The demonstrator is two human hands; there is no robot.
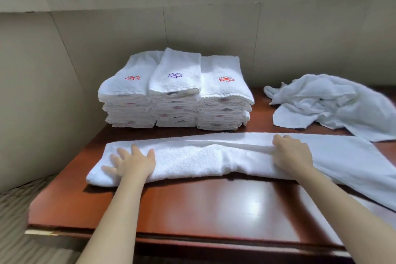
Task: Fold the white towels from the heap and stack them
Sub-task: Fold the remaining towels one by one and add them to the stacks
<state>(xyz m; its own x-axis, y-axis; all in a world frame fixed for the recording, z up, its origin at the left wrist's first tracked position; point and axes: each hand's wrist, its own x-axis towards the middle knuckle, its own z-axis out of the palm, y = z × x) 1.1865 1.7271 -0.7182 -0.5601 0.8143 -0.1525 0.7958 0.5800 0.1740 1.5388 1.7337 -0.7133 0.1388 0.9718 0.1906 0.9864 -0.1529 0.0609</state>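
White towel (192, 161), folded lengthwise, long axis parallel to bench (192, 210) front edge: left hand (132, 163) flat, splayed, on left end; right hand (293, 152) gripping fold mid-length.

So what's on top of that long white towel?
On the long white folded towel, two hands: left hand flat near one end, right hand on the fold. The cloth beneath them is covered.

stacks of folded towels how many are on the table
3, side by side at the back of the table: left stack with a red emblem on top, middle stack with a purple one, right stack with a red one. More could sit hidden behind them.
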